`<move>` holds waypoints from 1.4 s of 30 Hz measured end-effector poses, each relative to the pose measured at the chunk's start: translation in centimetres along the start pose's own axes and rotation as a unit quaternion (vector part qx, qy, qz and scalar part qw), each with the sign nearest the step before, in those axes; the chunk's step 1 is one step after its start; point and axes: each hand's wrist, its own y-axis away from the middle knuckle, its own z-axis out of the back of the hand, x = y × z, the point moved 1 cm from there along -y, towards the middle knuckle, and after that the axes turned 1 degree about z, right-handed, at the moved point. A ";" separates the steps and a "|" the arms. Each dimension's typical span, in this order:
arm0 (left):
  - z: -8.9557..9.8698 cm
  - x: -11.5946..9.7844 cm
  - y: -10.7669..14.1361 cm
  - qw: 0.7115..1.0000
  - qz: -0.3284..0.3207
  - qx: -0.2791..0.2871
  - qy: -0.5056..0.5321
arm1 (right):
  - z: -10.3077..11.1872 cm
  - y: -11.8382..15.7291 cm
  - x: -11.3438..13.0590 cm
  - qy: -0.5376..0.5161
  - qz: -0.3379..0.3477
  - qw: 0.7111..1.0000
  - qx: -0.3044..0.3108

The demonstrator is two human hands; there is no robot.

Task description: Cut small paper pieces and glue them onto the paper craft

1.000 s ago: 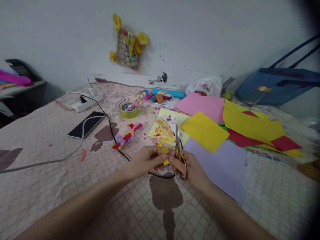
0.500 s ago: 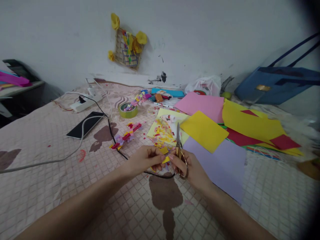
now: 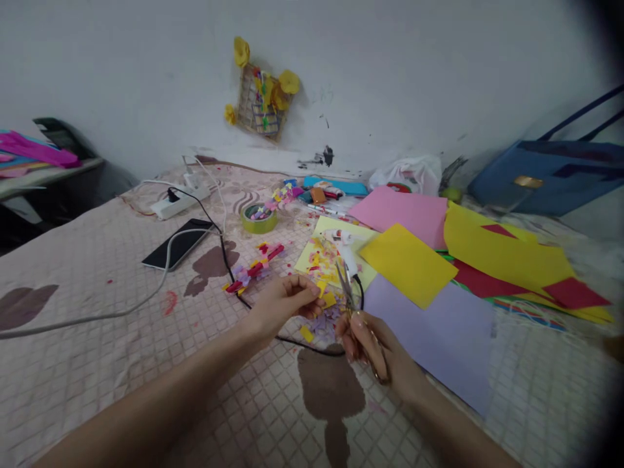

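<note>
Between thumb and fingers, my left hand (image 3: 291,302) pinches a small yellow paper piece (image 3: 322,286). My right hand (image 3: 373,344) grips gold-handled scissors (image 3: 347,289), their blades parted and pointing away from me, just right of the paper. Under and beyond the hands lies a heap of coloured paper scraps (image 3: 322,257), partly on a pale yellow sheet (image 3: 308,250). A white glue gun (image 3: 345,246) rests on that sheet, its black cord running back toward me. To the left sits a red stick decorated with paper bits (image 3: 256,268).
Purple (image 3: 439,338), yellow (image 3: 408,263) and pink paper sheets (image 3: 402,213) spread to the right. A roll of tape (image 3: 259,220) stands behind the decorated stick. At left are a phone (image 3: 178,244), a power strip (image 3: 180,200) and loose cables. A blue bag (image 3: 550,175) leans at back right.
My hands have moved apart. The scissors have swung from upright to tilted left, with blades now parted. A small yellow piece lies on the cloth below my left hand. The view has shifted slightly.
</note>
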 end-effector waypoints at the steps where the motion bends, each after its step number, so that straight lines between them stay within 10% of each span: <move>1: 0.0 0.0 0.0 1.000 -0.004 -0.003 0.011 | -0.1 0.1 0.0 0.013 -0.011 1.000 0.002; 11: -0.2 -0.2 0.0 0.998 -0.025 0.000 0.051 | -0.8 0.4 -0.4 0.044 -0.019 0.999 -0.011; 17: -0.4 0.3 0.3 0.993 -0.021 0.063 -0.094 | 0.0 -0.2 1.1 0.026 0.023 0.994 -0.105; 42: -1.4 1.1 1.0 0.983 0.040 0.108 -0.142 | 0.4 -0.6 0.2 0.078 0.050 0.993 -0.071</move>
